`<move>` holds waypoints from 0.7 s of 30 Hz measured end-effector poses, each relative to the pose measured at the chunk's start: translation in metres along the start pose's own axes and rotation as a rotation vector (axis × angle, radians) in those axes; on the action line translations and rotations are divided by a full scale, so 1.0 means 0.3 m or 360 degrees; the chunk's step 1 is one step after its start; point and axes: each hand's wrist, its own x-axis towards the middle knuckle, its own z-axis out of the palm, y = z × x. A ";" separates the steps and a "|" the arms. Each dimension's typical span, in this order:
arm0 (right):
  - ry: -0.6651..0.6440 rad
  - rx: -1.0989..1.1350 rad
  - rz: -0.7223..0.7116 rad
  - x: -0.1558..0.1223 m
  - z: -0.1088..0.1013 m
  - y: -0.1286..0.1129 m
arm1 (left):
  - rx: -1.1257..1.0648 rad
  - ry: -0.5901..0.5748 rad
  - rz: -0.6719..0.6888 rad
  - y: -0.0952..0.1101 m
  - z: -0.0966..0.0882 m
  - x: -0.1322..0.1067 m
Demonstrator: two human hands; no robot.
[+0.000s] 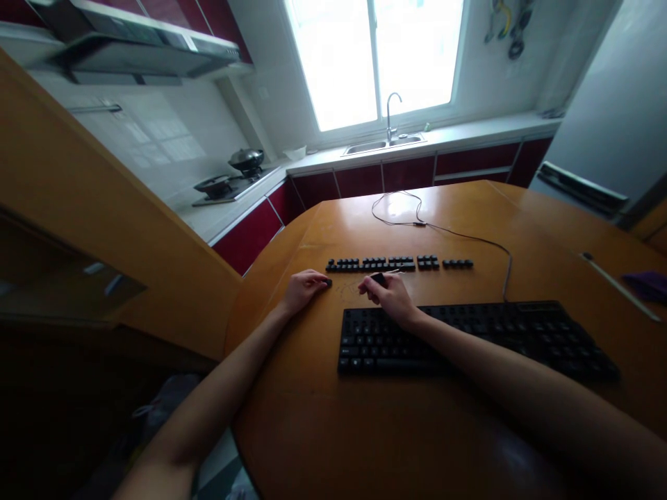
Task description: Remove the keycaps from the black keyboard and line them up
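Observation:
A black keyboard [469, 340] lies on the round wooden table [396, 430]. Beyond it runs a row of loose black keycaps [399, 264]. My left hand [303, 289] rests on the table left of the keyboard, fingers curled, its fingertips pinching a small black keycap [328, 282] at the near left end of the row. My right hand [390, 294] hovers over the keyboard's far left edge, closed on a small dark tool [380, 278] with a thin light tip pointing right.
The keyboard's cable [458, 235] loops across the far side of the table. A purple cloth [646, 285] and a thin stick [618, 285] lie at the right. Behind are a counter with a sink [383, 144], a stove with pans [229, 182] and a wooden cabinet [78, 222] on the left.

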 end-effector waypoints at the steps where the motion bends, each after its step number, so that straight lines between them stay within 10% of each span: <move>1: -0.0001 -0.0001 0.0003 0.000 -0.001 0.002 | -0.0015 -0.0041 0.0017 -0.006 0.000 0.015; 21: -0.0021 0.0078 0.0072 -0.013 0.001 -0.027 | 0.0026 0.0143 0.0155 -0.043 0.033 0.062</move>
